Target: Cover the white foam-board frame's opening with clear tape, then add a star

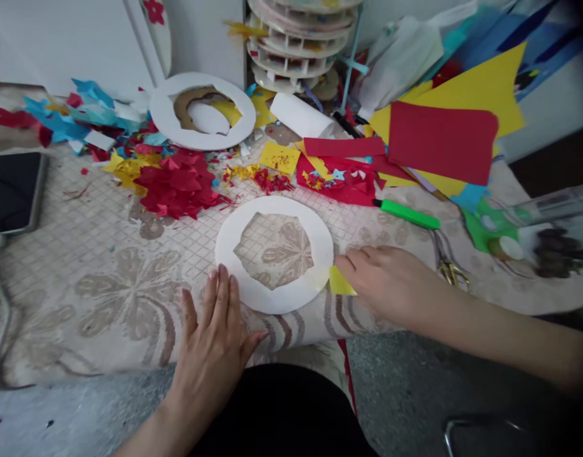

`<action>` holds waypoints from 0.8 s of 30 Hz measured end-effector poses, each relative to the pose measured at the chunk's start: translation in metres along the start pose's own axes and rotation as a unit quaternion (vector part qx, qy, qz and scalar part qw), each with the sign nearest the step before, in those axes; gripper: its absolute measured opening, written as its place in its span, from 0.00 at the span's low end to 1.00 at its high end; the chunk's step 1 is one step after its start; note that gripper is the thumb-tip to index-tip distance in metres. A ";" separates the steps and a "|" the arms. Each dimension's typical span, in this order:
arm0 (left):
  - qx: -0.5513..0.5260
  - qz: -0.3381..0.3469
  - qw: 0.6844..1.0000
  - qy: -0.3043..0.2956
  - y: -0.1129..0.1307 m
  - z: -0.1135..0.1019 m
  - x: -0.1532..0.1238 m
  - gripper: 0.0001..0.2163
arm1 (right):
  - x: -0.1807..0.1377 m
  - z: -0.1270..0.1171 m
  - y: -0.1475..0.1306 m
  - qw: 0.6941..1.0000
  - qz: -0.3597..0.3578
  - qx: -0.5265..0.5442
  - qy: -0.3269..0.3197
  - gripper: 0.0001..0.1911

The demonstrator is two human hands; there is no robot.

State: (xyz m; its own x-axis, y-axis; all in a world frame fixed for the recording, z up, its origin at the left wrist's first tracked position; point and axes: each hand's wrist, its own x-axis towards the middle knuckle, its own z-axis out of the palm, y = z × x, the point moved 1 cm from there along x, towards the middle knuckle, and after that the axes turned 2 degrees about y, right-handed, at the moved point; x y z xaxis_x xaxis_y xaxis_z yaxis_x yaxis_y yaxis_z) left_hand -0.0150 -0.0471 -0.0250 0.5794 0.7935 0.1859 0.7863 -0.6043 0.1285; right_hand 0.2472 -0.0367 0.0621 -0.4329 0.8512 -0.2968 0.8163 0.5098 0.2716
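Observation:
A white paper ring (229, 222) with an angular hole lies flat near the table's front edge. My left hand (210, 330) rests open at its lower left, fingers stretched out, fingertips touching the rim. At the ring's right side, my right hand (381, 279) is closed on a small yellow paper piece (341, 282). One corner of the yellow piece meets the ring's edge. The rest of it is hidden under my fingers. Beyond the ring, a green marker (410, 214) lies on the tablecloth, and gold-handled scissors (450, 270) lie past my right hand.
Red paper cutouts (177, 184) are heaped behind the ring at the left. A second white ring (203, 143) lies further back. Red paper sheets (443, 139) cover the back right. A phone (13, 190) sits at the far left, and a tiered stand (301, 44) rises at the back.

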 end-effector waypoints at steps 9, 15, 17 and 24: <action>-0.404 0.099 0.908 -0.045 0.059 0.009 0.092 0.30 | -0.004 -0.004 0.000 0.999 0.002 0.024 0.022 0.16; -0.455 0.067 0.877 -0.139 0.072 0.032 0.125 0.17 | -0.020 -0.021 0.032 0.965 -0.054 0.256 0.031 0.21; -0.439 0.083 0.880 -0.165 0.071 0.032 0.128 0.14 | -0.034 -0.019 0.055 0.940 0.005 0.333 0.079 0.20; -0.429 0.092 0.878 -0.192 0.067 0.027 0.130 0.17 | -0.109 0.069 0.098 0.867 0.355 0.327 0.120 0.14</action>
State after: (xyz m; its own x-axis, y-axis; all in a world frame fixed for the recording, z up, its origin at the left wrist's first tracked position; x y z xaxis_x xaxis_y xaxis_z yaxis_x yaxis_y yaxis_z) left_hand 0.1189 0.0170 -0.0187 0.8386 0.5431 -0.0410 0.3173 -0.4259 0.8473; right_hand 0.4006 -0.0878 0.0580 0.2648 0.9631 -0.0478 0.9180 -0.2669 -0.2933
